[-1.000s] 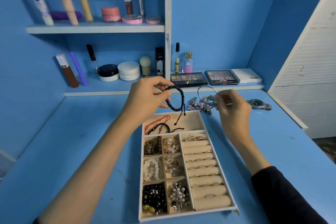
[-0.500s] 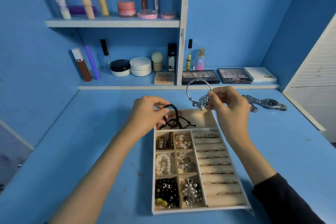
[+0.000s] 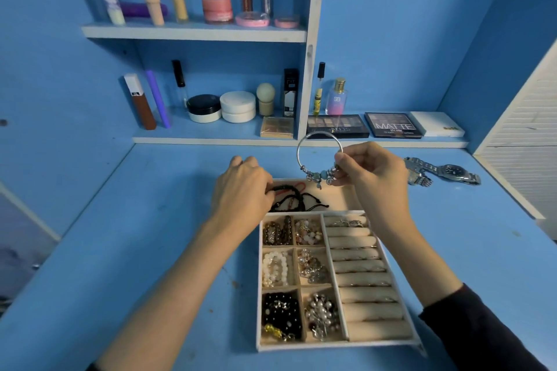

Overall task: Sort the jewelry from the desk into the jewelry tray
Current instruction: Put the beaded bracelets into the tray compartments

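A cream jewelry tray (image 3: 331, 345) lies on the blue desk, with small compartments of beads on its left and ring rolls on its right. My left hand (image 3: 241, 190) reaches into the tray's long top compartment and its curled fingers hold a black beaded bracelet (image 3: 289, 188), which lies among other cord bracelets (image 3: 301, 205). My right hand (image 3: 373, 172) pinches a silver charm bangle (image 3: 315, 175) and holds it upright above the top compartment's far edge. A silver wristwatch (image 3: 452, 172) lies on the desk to the right of my right hand.
Makeup palettes (image 3: 391, 125), a white box (image 3: 437, 126), jars and bottles line the low shelf (image 3: 211, 140) behind the tray. An upper shelf (image 3: 193, 33) holds tubes and pink jars. A white louvred panel (image 3: 524, 141) stands at the right.
My left hand lowered the black beaded bracelet from the air into the top compartment. My right hand lifted the silver charm bangle off the desk and brought it over the tray.
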Tool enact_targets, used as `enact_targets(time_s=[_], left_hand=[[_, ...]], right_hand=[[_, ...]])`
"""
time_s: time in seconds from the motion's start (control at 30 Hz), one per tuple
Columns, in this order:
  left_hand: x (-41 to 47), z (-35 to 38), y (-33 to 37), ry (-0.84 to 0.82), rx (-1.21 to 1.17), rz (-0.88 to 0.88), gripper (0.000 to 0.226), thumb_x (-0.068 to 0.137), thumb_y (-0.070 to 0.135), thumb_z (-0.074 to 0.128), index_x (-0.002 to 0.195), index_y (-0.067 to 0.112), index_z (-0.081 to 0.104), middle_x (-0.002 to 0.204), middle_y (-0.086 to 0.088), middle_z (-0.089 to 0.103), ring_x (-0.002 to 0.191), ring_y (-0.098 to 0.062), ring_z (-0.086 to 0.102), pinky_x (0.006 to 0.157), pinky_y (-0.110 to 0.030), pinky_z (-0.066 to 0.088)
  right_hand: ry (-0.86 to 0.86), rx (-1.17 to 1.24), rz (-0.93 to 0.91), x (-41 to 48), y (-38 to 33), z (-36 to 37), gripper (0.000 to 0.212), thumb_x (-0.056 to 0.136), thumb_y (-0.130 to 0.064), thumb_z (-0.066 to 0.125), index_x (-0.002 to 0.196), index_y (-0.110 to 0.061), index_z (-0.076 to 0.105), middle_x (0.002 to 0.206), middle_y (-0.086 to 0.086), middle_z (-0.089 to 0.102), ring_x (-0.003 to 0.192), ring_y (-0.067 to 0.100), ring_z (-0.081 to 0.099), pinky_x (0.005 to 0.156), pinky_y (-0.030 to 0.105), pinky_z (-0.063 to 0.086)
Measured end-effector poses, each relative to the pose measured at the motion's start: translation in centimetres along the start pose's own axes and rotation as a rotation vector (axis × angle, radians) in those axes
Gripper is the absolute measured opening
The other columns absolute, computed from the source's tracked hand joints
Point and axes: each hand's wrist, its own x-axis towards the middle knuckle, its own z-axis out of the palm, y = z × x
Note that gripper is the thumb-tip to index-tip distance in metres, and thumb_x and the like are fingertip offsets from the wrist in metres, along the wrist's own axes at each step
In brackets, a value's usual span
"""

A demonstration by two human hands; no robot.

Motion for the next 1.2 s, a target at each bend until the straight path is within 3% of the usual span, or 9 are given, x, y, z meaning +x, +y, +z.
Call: enact_targets(time_s=[0.17, 0.27, 0.33, 0.53, 0.83, 1.03, 1.2], left_hand=[[-0.1, 0.7, -0.9, 0.147, -0.445, -0.188, 0.019, 0.085, 0.023, 0.057, 0.102, 0.025, 0.064, 0.087, 0.007, 0.061, 0.084, -0.014, 0.05, 0.068, -0.025, 0.033], [-0.3, 1.4, -1.4, 0.248, -0.632, -0.278, 0.019, 0.085, 0.018, 0.057, 0.1, 0.024, 0.065, 0.08, 0.009, 0.06, 0.065, -0.012, 0.045, 0.059, -0.024, 0.034], [-0.5, 1.8, -1.6, 0.282, -0.708, -0.307, 0.019, 0.085, 0.016, 0.057, 0.101, 0.023, 0.066, 0.079, 0.009, 0.059, 0.062, -0.007, 0.047, 0.056, -0.02, 0.034], [-0.7, 2.6, -2.4, 0.29, -0.755, -0.328, 0.018, 0.087, 0.016, 0.056, 0.1, 0.022, 0.067, 0.076, 0.012, 0.058, 0.063, -0.005, 0.049, 0.057, -0.008, 0.036], [-0.8, 2.7, -2.7, 0.295, -0.759, -0.32, 0.017, 0.087, 0.016, 0.057, 0.099, 0.021, 0.067, 0.074, 0.016, 0.056, 0.059, -0.004, 0.048, 0.055, -0.007, 0.035], [-0.9, 2.7, -2.7, 0.259, -0.742, -0.289, 0.017, 0.087, 0.017, 0.057, 0.099, 0.024, 0.067, 0.081, 0.013, 0.06, 0.064, -0.006, 0.05, 0.057, -0.011, 0.037], [-1.0, 2.7, -2.6, 0.256, -0.739, -0.267, 0.016, 0.087, 0.017, 0.057, 0.098, 0.024, 0.067, 0.081, 0.016, 0.058, 0.067, -0.007, 0.051, 0.058, -0.012, 0.038]], right_hand=[[-0.12, 0.007, 0.134, 0.2, 0.0, 0.8, 0.009, 0.083, 0.0, 0.064, 0.074, -0.003, 0.064, 0.057, 0.009, 0.063, 0.049, 0.016, 0.061, 0.056, 0.031, 0.057], [-0.189, -0.002, 0.202, 0.2, 0.2, 1.7, 0.01, 0.083, 0.003, 0.064, 0.074, -0.001, 0.063, 0.056, 0.009, 0.061, 0.045, 0.016, 0.06, 0.053, 0.031, 0.057], [-0.224, -0.028, 0.229, 0.2, 0.4, 2.3, 0.009, 0.082, 0.004, 0.063, 0.074, 0.001, 0.063, 0.056, 0.009, 0.063, 0.045, 0.018, 0.061, 0.053, 0.033, 0.058], [-0.303, -0.141, 0.257, 0.2, 1.0, 2.8, 0.007, 0.081, 0.003, 0.064, 0.075, 0.0, 0.066, 0.071, 0.021, 0.068, 0.051, 0.022, 0.063, 0.057, 0.031, 0.057], [-0.362, -0.305, 0.291, 0.9, 1.0, 2.9, 0.01, 0.079, -0.001, 0.068, 0.069, -0.004, 0.069, 0.053, 0.011, 0.064, 0.045, 0.017, 0.06, 0.046, 0.021, 0.049], [-0.384, -0.571, 0.196, 1.1, 0.7, 3.0, 0.015, 0.08, -0.008, 0.067, 0.067, -0.002, 0.07, 0.057, 0.011, 0.065, 0.045, 0.015, 0.054, 0.046, 0.021, 0.046], [-0.4, -0.702, 0.108, 1.0, 0.7, 3.1, 0.024, 0.083, -0.017, 0.066, 0.074, 0.005, 0.07, 0.052, 0.004, 0.058, 0.044, 0.013, 0.043, 0.034, 0.009, 0.031]])
